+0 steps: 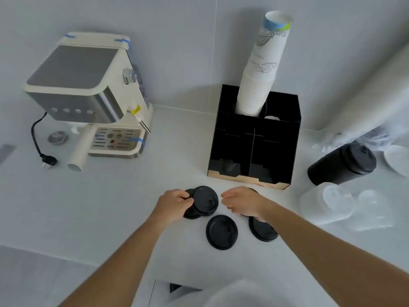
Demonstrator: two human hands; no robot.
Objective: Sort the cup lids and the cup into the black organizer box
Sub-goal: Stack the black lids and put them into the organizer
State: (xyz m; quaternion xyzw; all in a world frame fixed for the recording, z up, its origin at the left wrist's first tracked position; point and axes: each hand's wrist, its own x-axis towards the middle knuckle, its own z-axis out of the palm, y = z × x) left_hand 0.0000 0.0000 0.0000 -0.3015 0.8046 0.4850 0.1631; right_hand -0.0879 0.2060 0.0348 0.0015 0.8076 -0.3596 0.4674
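Observation:
Several black cup lids lie on the white counter in front of the black organizer box [274,151]. My left hand [171,204] grips the edge of a small stack of black lids [204,201]. Over another lid at the box's front, mostly hidden, my right hand [241,201] rests with curled fingers; whether it grips that lid I cannot tell. One loose black lid [221,232] lies between my forearms, and another black lid [262,229] sits partly under my right wrist. A tall stack of white paper cups [263,69] stands in the box's back compartment.
A cream espresso machine [88,94] with its cord and plug [47,160] stands at the left. At the right lie a black lidded cup [340,162] on its side, clear plastic lids and cups [332,202] and a white dish [398,158].

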